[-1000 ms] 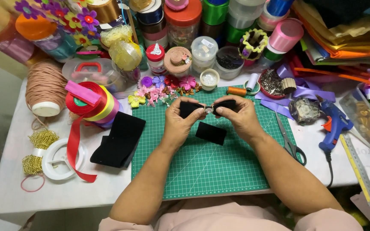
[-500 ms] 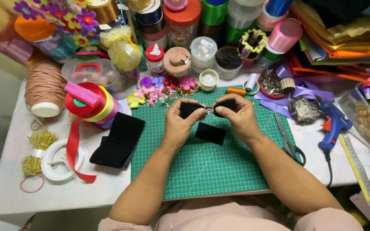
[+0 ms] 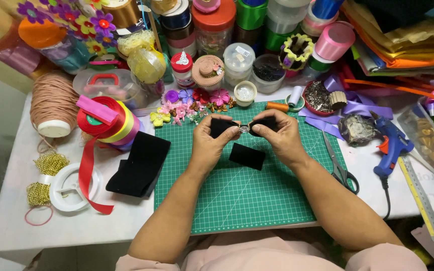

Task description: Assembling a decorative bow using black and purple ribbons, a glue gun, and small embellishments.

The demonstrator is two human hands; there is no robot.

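Both hands meet above the green cutting mat [image 3: 237, 200]. My left hand [image 3: 209, 143] and my right hand [image 3: 282, 138] each pinch one end of a black velvet bow [image 3: 222, 125], with a small silver bead or clasp at its middle between the fingertips. A loose black velvet rectangle [image 3: 247, 156] lies on the mat just below the hands. A larger folded piece of black velvet [image 3: 139, 165] rests at the mat's left edge.
Scissors [image 3: 340, 168] and a blue glue gun [image 3: 390, 143] lie right of the mat, with a ruler [image 3: 418, 195] beyond. Ribbon rolls [image 3: 106, 120], a cord spool [image 3: 51, 105], gold bead chain [image 3: 46, 173], small fabric flowers [image 3: 187, 105] and several jars crowd the back and left.
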